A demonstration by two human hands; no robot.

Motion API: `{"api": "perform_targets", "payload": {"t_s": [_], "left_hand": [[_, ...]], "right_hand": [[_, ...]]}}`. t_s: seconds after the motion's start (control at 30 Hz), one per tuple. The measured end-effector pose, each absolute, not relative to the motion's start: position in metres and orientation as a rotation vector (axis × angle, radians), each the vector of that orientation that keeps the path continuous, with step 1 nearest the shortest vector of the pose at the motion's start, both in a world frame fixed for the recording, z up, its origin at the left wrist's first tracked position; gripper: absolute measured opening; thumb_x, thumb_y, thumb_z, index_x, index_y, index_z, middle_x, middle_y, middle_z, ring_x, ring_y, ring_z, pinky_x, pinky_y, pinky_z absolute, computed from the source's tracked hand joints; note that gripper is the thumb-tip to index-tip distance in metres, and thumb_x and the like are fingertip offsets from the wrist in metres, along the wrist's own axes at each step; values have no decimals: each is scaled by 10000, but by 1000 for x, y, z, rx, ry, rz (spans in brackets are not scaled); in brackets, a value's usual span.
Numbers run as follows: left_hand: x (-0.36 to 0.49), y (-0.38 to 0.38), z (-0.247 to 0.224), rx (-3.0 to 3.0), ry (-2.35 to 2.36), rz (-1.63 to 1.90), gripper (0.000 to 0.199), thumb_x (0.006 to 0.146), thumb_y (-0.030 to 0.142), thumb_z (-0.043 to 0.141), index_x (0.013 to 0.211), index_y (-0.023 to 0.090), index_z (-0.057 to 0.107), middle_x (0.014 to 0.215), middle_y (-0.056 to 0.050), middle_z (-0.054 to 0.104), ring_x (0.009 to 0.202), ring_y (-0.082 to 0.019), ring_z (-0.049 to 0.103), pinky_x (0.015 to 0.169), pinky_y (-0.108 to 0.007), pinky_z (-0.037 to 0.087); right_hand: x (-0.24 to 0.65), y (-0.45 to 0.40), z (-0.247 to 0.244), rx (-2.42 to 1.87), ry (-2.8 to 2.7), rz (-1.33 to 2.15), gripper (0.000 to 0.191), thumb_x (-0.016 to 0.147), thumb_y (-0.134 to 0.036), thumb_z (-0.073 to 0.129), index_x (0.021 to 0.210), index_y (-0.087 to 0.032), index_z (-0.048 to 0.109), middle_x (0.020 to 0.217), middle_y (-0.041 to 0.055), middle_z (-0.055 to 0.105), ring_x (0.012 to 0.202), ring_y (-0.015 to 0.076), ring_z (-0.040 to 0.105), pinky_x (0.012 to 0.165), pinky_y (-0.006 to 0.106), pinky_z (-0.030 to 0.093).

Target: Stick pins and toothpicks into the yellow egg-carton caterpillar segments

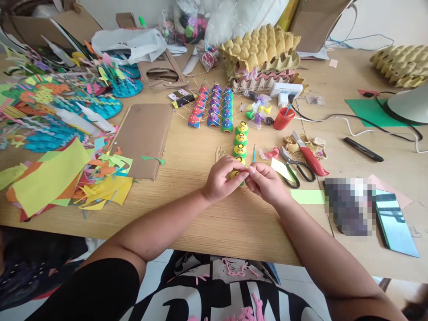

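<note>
My left hand (224,179) and my right hand (265,182) meet fingertip to fingertip above the table, both closed in a pinch. Something tiny, perhaps reddish, is between them; it is too small to name. Right behind my fingers runs a green and yellow egg-carton caterpillar (240,139) with dark curls on its humps, its near end partly hidden by my hands. Beyond it stand a red and blue egg-carton strip (198,107), a purple one (214,106) and a green and blue one (227,109), with thin sticks poking out. Several toothpicks (220,153) lie beside my left hand.
On the right lie scissors (297,169), a red-handled knife (310,154), a black marker (363,149) and a phone (396,223). A red cup (284,118) stands behind. Coloured paper (50,178) and cardboard (143,138) cover the left. Egg trays (261,53) are stacked at the back.
</note>
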State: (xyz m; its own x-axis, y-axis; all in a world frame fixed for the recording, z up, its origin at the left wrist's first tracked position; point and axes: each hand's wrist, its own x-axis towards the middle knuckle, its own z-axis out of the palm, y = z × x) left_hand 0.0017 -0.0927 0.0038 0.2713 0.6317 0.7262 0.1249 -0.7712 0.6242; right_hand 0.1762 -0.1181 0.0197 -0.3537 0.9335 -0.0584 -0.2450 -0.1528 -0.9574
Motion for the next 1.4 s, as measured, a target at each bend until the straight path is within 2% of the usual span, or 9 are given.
{"api": "perform_targets", "payload": {"t_s": [0.3, 0.5, 0.7, 0.83, 0.93, 1.0, 1.1, 1.2, 1.4], "left_hand": [[2, -93, 3, 2123, 644, 1557, 45, 976, 232, 651, 1008, 202, 658, 919, -40, 727, 866, -149, 657, 789, -303, 520], [2, -92, 2, 2102, 655, 1560, 162, 959, 267, 700, 1107, 201, 695, 970, -51, 754, 903, -154, 675, 797, -305, 528], [1, -92, 3, 2114, 713, 1546, 99, 996, 291, 655, 965, 207, 697, 888, -29, 738, 834, -140, 657, 779, -298, 514], [-1, -92, 3, 1969, 799, 1516, 261, 1041, 358, 560, 840, 198, 604, 774, -8, 633, 735, -132, 580, 720, -294, 476], [-3, -90, 2, 1879, 839, 1530, 377, 1057, 389, 516, 730, 201, 519, 688, 10, 530, 674, -129, 511, 666, -293, 430], [-3, -87, -1, 1850, 897, 1540, 376, 1051, 411, 533, 742, 198, 552, 703, 3, 557, 681, -129, 515, 673, -291, 432], [-1, -83, -6, 1785, 970, 1545, 267, 1018, 433, 608, 933, 189, 678, 862, -34, 684, 729, -125, 569, 689, -270, 461], [1, -81, -11, 1718, 976, 1525, 263, 989, 445, 660, 1027, 189, 706, 928, -50, 722, 726, -118, 585, 672, -252, 469], [-1, -85, -8, 1663, 965, 1502, 409, 1031, 516, 561, 779, 194, 571, 691, 13, 558, 677, -111, 540, 667, -249, 464]], "right_hand": [[178, -117, 19, -879, -1169, 1742, 455, 878, -594, 745, 724, -184, 619, 506, -56, 535, 379, 51, 377, 334, 180, 215], [177, -118, 19, -874, -1129, 1721, 411, 879, -554, 761, 752, -194, 607, 522, -58, 539, 394, 52, 358, 345, 178, 201], [178, -119, 21, -842, -1181, 1786, 491, 918, -640, 659, 733, -188, 618, 469, -51, 541, 338, 48, 308, 326, 188, 159], [179, -114, 20, -769, -1081, 1767, 367, 899, -553, 712, 828, -205, 617, 556, -44, 632, 356, 65, 418, 361, 196, 279], [181, -109, 21, -737, -925, 1741, 295, 823, -429, 790, 973, -237, 624, 685, -39, 694, 493, 94, 563, 473, 210, 424], [184, -107, 22, -742, -834, 1727, 304, 795, -381, 792, 1012, -253, 622, 744, -37, 693, 581, 102, 595, 545, 222, 478], [187, -103, 22, -751, -752, 1705, 258, 797, -370, 756, 985, -263, 616, 770, -38, 658, 611, 104, 573, 590, 241, 511], [189, -101, 20, -739, -722, 1686, 217, 816, -378, 736, 959, -261, 623, 765, -36, 635, 607, 100, 553, 594, 236, 520], [190, -100, 17, -730, -715, 1672, 192, 812, -363, 748, 927, -249, 643, 776, -28, 622, 625, 93, 548, 613, 219, 522]]}}
